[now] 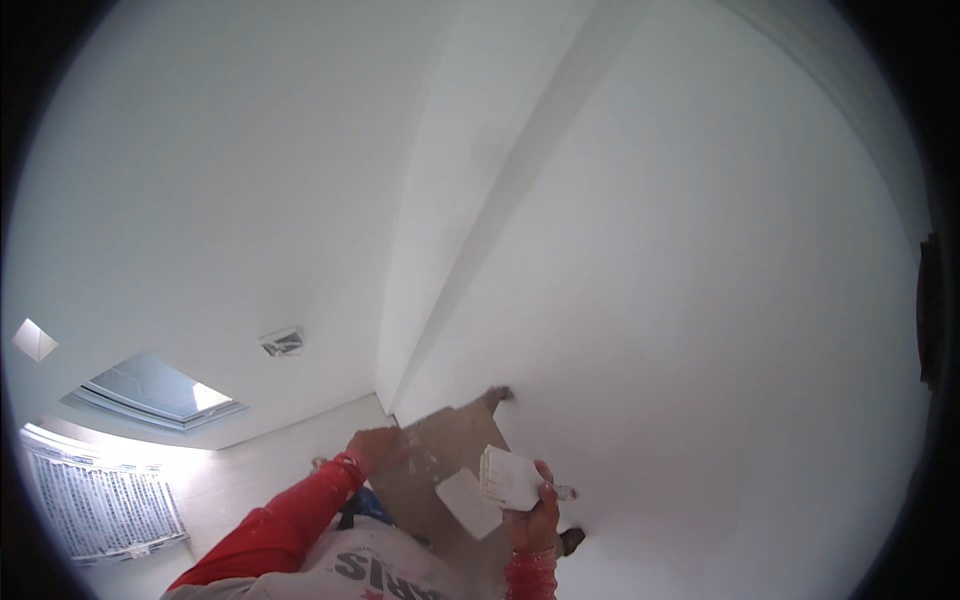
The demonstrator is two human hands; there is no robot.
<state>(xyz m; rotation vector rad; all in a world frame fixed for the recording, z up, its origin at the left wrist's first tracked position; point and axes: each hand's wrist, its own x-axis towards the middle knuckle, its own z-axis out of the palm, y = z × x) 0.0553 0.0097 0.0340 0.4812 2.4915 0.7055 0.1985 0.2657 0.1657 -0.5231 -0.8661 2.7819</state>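
My right hand [532,520], in a red sleeve, is closed around a wide whitish paintbrush [510,478]. The brush head points left and the handle end sticks out to the right of my fingers. Below it is a brown, flat-looking board [450,440] with white spots, in front of my body. At its left edge my left hand [375,450] is closed, apparently gripping that edge; the fingers are partly blurred. A pale rectangular patch [468,503] shows against the brown, just left of the brush; I cannot tell what it is.
A large white surface [680,300] fills the middle and right, crossed by a long ridge [500,195]. On the left are a skylight [155,390], a small fixture [283,342] and a covered window [100,500]. Dark shoe-like shapes [572,541] show past the board.
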